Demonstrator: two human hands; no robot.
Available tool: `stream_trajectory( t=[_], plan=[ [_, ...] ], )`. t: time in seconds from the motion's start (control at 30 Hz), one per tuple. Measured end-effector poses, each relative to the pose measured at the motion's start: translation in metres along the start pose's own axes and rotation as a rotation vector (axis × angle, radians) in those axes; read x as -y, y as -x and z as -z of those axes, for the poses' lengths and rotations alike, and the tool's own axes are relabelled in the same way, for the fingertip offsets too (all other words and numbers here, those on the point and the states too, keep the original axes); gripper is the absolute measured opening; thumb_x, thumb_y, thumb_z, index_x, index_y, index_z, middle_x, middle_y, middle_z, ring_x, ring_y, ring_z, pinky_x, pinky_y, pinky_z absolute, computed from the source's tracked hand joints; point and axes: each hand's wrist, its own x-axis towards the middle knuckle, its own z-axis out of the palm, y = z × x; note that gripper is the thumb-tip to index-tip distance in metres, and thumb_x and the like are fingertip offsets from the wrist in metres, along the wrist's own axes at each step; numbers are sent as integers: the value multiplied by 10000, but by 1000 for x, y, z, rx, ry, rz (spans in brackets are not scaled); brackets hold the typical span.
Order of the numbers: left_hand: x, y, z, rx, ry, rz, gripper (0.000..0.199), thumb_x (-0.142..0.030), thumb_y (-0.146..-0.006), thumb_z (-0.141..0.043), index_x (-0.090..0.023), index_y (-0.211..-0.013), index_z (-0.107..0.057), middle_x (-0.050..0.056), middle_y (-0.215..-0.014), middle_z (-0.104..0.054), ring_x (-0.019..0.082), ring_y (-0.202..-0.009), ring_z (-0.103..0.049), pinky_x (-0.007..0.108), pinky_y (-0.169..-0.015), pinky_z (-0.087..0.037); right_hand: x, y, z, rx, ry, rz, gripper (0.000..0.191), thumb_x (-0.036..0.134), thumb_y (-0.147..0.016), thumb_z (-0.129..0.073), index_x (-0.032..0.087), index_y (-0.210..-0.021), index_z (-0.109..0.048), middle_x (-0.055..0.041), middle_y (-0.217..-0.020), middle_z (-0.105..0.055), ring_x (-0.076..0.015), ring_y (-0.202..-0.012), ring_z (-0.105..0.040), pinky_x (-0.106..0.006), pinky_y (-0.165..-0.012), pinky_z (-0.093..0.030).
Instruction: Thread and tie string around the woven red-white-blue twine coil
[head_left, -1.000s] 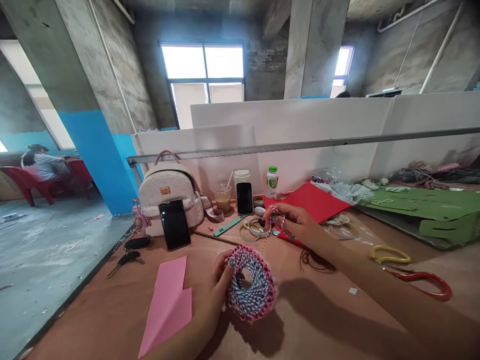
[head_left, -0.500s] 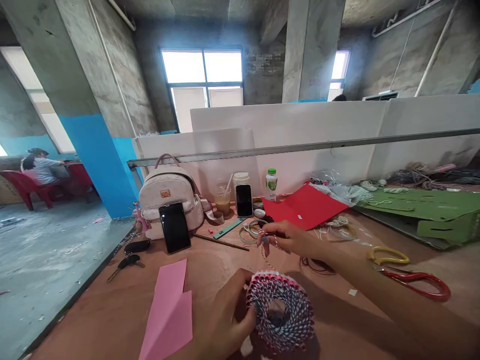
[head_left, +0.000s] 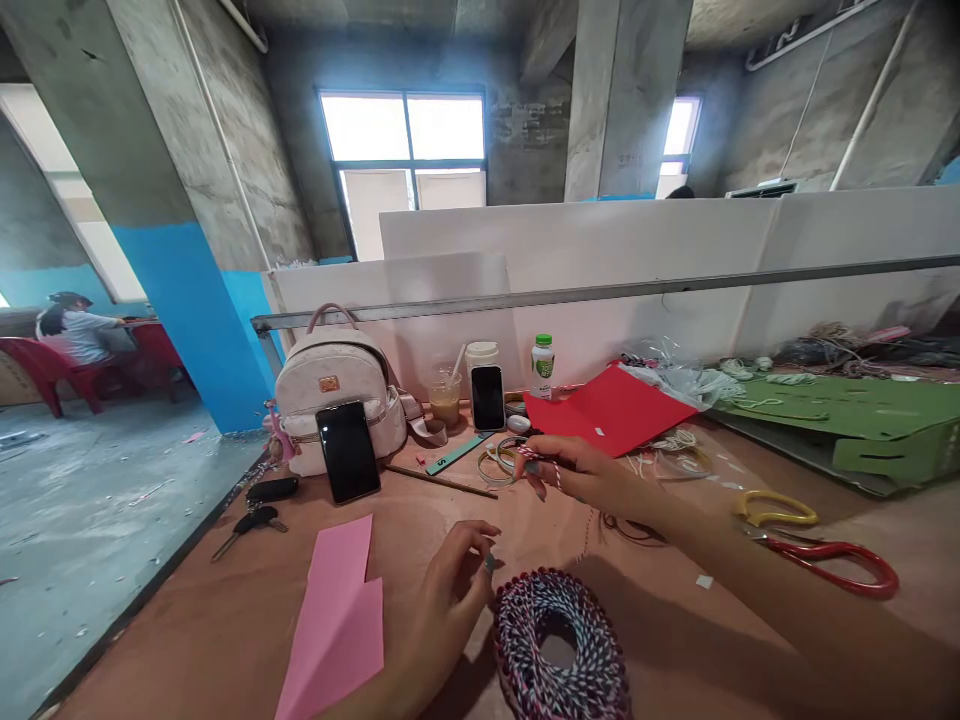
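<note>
Two bare hands reach over a brown tabletop [head_left: 409,530]. The right hand [head_left: 566,470] pinches red-and-white cord [head_left: 558,476]; the left hand [head_left: 457,585], loosely curled, seems released just beside a braided ring [head_left: 600,640], though whether its thumb touches is unclear. The braided ring sits low at centre, its near edge out of view. A stretch of tabletop separates left hand from pink paper [head_left: 337,610]; scissors [head_left: 795,549] lie farther right, keys [head_left: 259,519] near the tabletop's left edge.

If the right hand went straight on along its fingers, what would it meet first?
The right hand would probably meet the rings just ahead first; depth is unclear, so it might pass above them.
</note>
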Motion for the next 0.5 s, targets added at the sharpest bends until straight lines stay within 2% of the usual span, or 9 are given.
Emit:
stream_trajectory(
  t=[0.07, 0.17, 0.27, 0.33, 0.37, 0.43, 0.47, 0.5],
  plan=[
    [1, -1, 0, 19, 54, 29, 100, -288, -965, -547, -247, -998, -633, 105, -1319, -617, 287, -1238, -581, 380, -1002, -481, 7, 0, -1, -3, -19, 0, 407, 572, -1017, -465, 206, -1001, -640, -8, -814, -544, -154, -712, -522, -289, -664, -406],
    [-10, -8, -3, 77, 87, 54, 276, -232, -930, -590, -257, -1192, -673, 101, -1331, -645, 296, -1322, -540, 412, -1100, -424, 19, -4, -3, 4, -18, 12, 375, 541, -1025, -466, 213, -999, -647, -12, -817, -541, -162, -746, -508, -288, -683, -404],
    [-31, -23, -12, 178, 142, 75, 446, -216, -908, -579, -310, -1342, -613, 71, -1447, -589, 294, -1294, -575, 423, -1025, -497, 30, -15, -6, 44, -77, -13, 327, 497, -1022, -478, 220, -997, -650, -15, -823, -559, -158, -716, -499, -280, -651, -402],
    [-41, -37, -21, 308, 104, 54, 503, -182, -794, -717, -300, -1282, -676, 67, -1388, -647, 305, -1354, -522, 419, -1069, -459, 36, -23, -8, 79, -122, -36, 296, 464, -1013, -489, 226, -978, -661, -9, -803, -556, -151, -682, -490, -271, -612, -391],
    [-43, -44, -26, 348, 87, 46, 459, -198, -747, -776, -289, -1195, -732, 67, -1348, -675, 313, -1314, -558, 421, -1087, -439, 38, -27, -8, 85, -138, -34, 286, 450, -1007, -498, 226, -961, -670, -3, -776, -546, -148, -668, -484, -269, -601, -385],
    [-41, -54, -32, 390, 66, 40, 195, -259, -770, -768, -265, -962, -800, 61, -1323, -687, 301, -1238, -613, 388, -1051, -460, 40, -30, -7, 59, -175, -10, 277, 444, -988, -523, 220, -940, -679, 13, -710, -514, -142, -633, -459, -263, -569, -356],
    [-38, -58, -33, 401, 54, 48, 97, -298, -789, -759, -249, -861, -801, 67, -1228, -731, 288, -1173, -649, 368, -1018, -476, 40, -31, -4, 29, -191, 4, 276, 451, -978, -537, 218, -943, -681, 20, -685, -499, -138, -611, -441, -260, -547, -332],
    [-35, -60, -33, 404, 41, 67, 124, -351, -804, -751, -235, -805, -792, 72, -1077, -776, 271, -1057, -692, 352, -956, -503, 39, -30, 0, -5, -203, 10, 282, 461, -975, -541, 218, -955, -681, 26, -671, -490, -132, -588, -419, -259, -526, -306]
  ],
)
